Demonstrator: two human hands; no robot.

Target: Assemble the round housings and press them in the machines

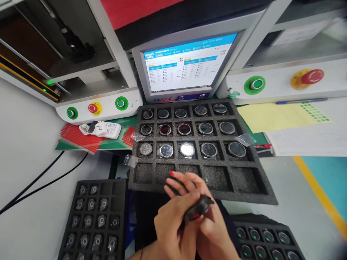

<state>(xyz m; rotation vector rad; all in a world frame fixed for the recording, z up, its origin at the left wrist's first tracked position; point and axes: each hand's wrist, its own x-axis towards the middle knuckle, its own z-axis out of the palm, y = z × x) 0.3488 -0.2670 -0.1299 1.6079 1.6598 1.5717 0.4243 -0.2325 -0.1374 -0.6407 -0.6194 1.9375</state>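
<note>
My left hand [172,218] is closed around a dark watch body [199,208], which is tilted and seen mostly from its edge. A small red spot shows by its lower side. My right hand [207,216] lies against the far side of the watch body, its fingers apart and stretched up and left, with red at one fingertip. Beyond them sits a grey foam tray [206,198]. Round watches fill its three upper rows, among them a bright one [187,149] and a patterned one [145,148]. Bare compartments show in the nearest row, part of it behind my fingers.
A lower left black tray [106,188] holds small wrapped parts; another tray [267,224] of watches lies lower right. Behind stand a monitor [184,68] and machine panels with emergency stops [311,76]. A white device [105,130], red strips [81,139], yellow paper [268,117] and a pen [300,101] lie around.
</note>
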